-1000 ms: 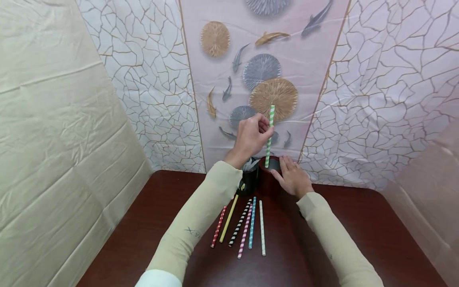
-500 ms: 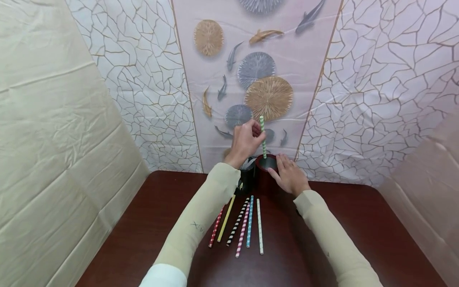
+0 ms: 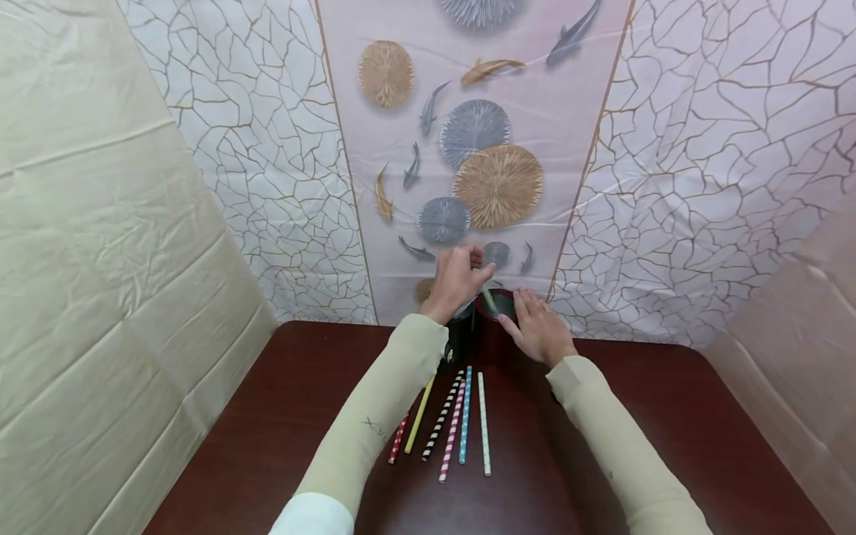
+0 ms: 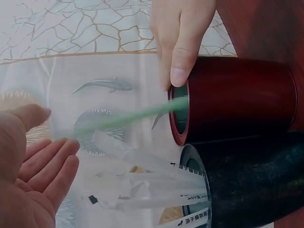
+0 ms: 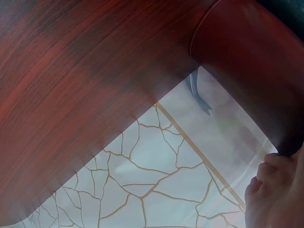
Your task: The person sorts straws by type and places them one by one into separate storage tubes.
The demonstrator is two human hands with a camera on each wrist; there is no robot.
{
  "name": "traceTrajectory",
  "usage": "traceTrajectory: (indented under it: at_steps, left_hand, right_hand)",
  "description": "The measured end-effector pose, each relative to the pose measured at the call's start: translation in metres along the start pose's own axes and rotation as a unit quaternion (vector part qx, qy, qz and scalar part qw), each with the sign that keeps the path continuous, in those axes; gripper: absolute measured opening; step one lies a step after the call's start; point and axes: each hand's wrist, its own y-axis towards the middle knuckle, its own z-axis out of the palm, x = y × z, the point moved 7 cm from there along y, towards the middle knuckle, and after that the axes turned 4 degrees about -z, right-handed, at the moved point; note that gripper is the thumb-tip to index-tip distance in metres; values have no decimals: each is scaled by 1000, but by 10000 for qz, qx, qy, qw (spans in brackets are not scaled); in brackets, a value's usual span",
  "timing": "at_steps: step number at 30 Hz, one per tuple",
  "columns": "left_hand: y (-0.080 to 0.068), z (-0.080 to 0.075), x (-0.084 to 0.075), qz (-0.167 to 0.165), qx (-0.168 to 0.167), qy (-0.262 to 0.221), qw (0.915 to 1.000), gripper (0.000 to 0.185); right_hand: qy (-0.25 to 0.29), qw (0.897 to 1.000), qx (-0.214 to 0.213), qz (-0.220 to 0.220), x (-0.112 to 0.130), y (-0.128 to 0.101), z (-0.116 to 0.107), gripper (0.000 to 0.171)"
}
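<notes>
Nearest on the dark reddish-brown wooden table (image 3: 669, 446), six paper straws are laid side by side: a red-and-white striped straw (image 3: 397, 438), a plain yellow straw (image 3: 419, 414), a black-and-white striped straw (image 3: 441, 417), a pink-and-white striped straw (image 3: 451, 433), a light blue straw (image 3: 464, 414) and a white straw (image 3: 482, 425). Both forearms are seen in pale beige sleeves (image 3: 374, 423), stretched over the table on either side of the row.

Beyond the straws, two cylindrical holders stand touching each other at the table's far edge — a black cylindrical cup (image 4: 247, 185) filled with clear-wrapped straws (image 4: 142, 183), and to its right a dark red cylindrical cup (image 4: 237, 97). The right hand (image 3: 538, 331) is placed against the red cup, its fingers curved round the wall and a fingertip pressed at the rim, as shown in the left wrist view.

A green-and-white striped paper straw (image 4: 128, 118) is seen blurred, its lower end inside the mouth of the red cup and its upper end leaning out toward the left hand (image 3: 457, 279). That hand is held just above and left of the red cup — its fingers are spread loose and straight with nothing gripped, and the straw is not touched by them.

Behind everything, a pale backdrop cloth (image 3: 481, 148) printed with fish and round fans is hung between crackle-patterned panels.
</notes>
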Motion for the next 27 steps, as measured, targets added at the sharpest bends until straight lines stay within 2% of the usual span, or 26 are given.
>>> traceTrajectory:
  at_steps: [5, 12, 17, 22, 27]
  left_hand:
    - [-3, -12, -1, 13, 44, -36, 10000, 31]
    - [-10, -45, -5, 92, -66, 47, 9999, 28]
    - [-18, -66, -3, 72, -77, 226, 9997, 25]
    - [-29, -85, 1, 31, 100, 467, 9989, 24]
    - [-43, -98, 7, -76, 413, 617, 9972, 23]
  right_hand:
    - [-22, 10000, -36, 20, -1, 1, 0, 86]
    - [-17, 10000, -29, 34, 0, 1, 1, 87]
    - [-39, 10000, 4, 34, -1, 2, 1, 87]
    - [-14, 10000, -20, 21, 0, 1, 0, 86]
    - [24, 10000, -48, 15, 0, 1, 0, 85]
